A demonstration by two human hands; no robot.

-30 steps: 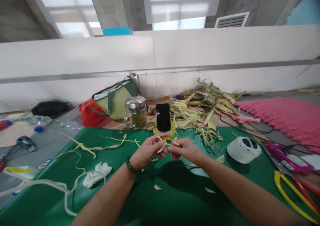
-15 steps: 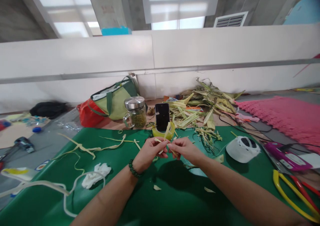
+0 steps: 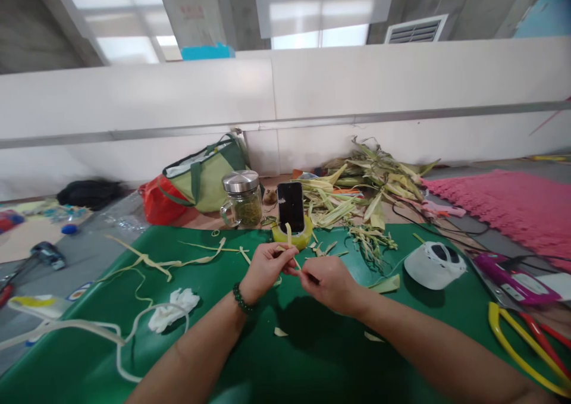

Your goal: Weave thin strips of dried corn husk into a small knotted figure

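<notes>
Over the middle of the green mat [image 3: 250, 362], my left hand [image 3: 267, 270] pinches a pale corn husk strip [image 3: 289, 235] whose free end points up past the fingers. A green bead bracelet [image 3: 242, 297] circles that wrist. My right hand [image 3: 330, 282] is closed beside it, its fingertips on a thin part of the strip that spans the small gap between the hands. How the strip runs inside the fingers is hidden. Just behind the hands, a phone [image 3: 291, 206] leans upright in a yellow tape roll [image 3: 303, 237].
A glass jar [image 3: 245, 204] and green bag [image 3: 200, 181] stand at the back left; piled corn husks [image 3: 383, 178] lie behind right. White cord [image 3: 118, 350] and crumpled tissue [image 3: 173, 310] lie left. A white roll [image 3: 432, 267], purple glue gun [image 3: 517, 279] and yellow-handled scissors [image 3: 513, 344] are right.
My right hand has turned, its back now facing up more and its fingers curled tighter. The husk strip's free end has shifted slightly left and stands more upright. My left hand keeps its pinch.
</notes>
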